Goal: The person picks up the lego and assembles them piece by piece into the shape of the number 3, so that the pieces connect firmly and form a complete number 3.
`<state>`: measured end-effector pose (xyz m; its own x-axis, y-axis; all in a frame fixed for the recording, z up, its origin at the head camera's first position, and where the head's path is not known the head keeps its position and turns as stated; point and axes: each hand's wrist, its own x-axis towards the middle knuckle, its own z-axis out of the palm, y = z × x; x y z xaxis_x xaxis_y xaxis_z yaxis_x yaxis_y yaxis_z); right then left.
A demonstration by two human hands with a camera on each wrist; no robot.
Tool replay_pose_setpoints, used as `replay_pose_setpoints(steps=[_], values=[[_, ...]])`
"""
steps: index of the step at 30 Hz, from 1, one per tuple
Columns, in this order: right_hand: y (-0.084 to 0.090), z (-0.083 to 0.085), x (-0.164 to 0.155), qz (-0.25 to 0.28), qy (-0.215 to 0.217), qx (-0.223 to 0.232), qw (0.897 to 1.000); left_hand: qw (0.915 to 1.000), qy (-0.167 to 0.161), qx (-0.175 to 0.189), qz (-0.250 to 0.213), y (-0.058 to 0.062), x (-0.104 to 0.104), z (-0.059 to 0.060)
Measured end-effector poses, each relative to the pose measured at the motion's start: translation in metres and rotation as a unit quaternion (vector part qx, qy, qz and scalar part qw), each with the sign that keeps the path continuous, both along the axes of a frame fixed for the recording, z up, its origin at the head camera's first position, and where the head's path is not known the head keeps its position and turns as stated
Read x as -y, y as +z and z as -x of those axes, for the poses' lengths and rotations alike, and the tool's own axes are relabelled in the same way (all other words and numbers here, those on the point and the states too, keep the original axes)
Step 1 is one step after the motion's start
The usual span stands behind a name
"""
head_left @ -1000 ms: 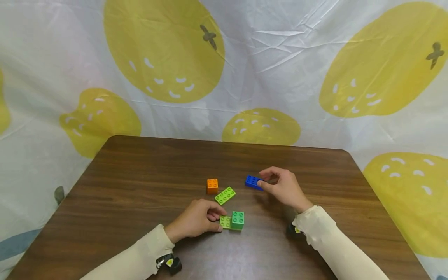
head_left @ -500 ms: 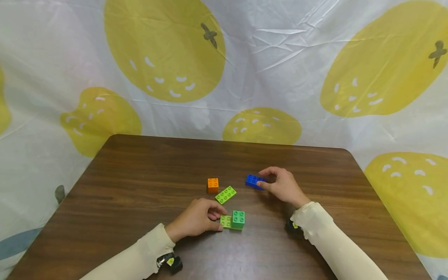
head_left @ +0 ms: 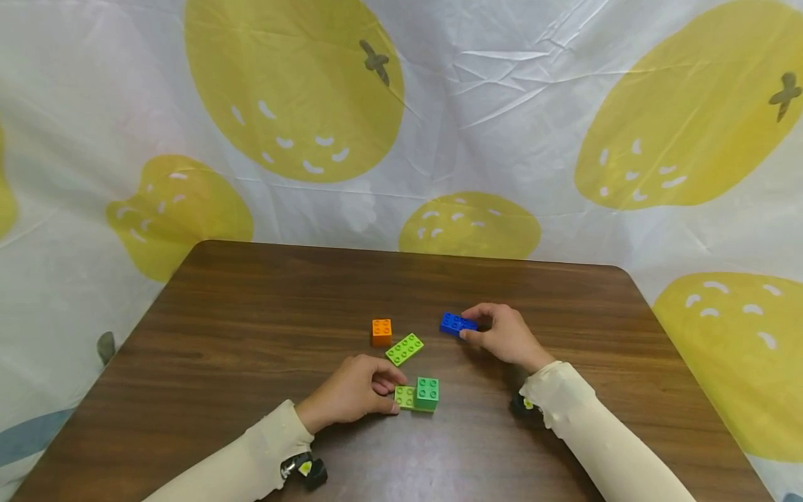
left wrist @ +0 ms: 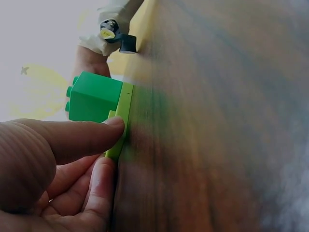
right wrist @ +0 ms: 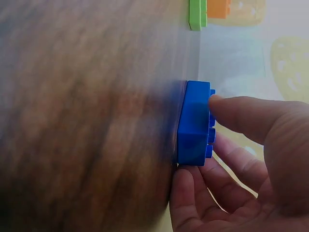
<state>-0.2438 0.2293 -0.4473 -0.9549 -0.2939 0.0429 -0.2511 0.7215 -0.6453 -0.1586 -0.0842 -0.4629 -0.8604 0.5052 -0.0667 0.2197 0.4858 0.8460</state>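
- Lower centre: left hand [head_left: 353, 392], fingers nearly closed, pinches lime plate [head_left: 404, 397] beside green block [head_left: 427, 394], probably steadying it.
- Right of centre: right hand [head_left: 505, 337] pinches blue block [head_left: 453, 323], slightly spread, likely for even hold.

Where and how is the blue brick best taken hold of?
Probably by its two long walls, near the right end, coming from the right and above. The blue brick sits studs up, longer than wide, its length running roughly left to right, and the right hand is at that end.
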Motion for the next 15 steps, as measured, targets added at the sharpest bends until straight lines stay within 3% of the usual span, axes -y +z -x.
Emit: replay_pose_setpoints(steps=[15], values=[[-0.0026, 0.0009, -0.002, -0.012, 0.0, -0.01, 1.0, 0.9999, 0.002, 0.013, -0.005, 0.0025, -0.0018, -0.0005]])
